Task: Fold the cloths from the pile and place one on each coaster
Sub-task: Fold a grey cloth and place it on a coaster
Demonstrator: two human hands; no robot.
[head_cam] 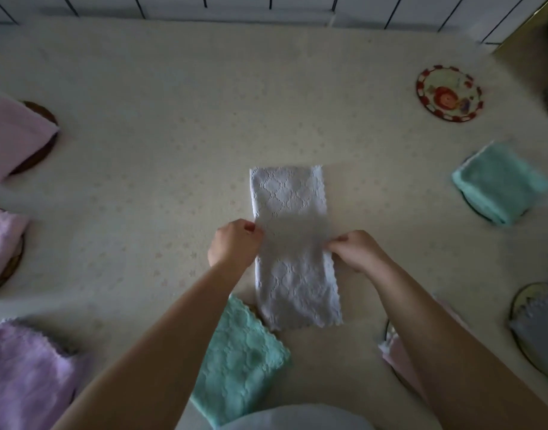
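A white patterned cloth (293,212) lies folded into a long strip in the middle of the table. My left hand (232,245) pinches its left edge at mid-length. My right hand (356,251) pinches the right edge opposite. A green cloth (238,361) lies unfolded near me, partly under my left forearm. A bare coaster (448,94) with a red rim and a painted picture sits at the far right.
Folded pink cloths (16,135) (1,240) (27,373) rest on dark coasters along the left. At the right a folded green cloth (499,184) and a grey cloth (539,333) sit on coasters; a pink cloth (397,355) lies under my right forearm. A tiled wall (266,4) borders the far edge.
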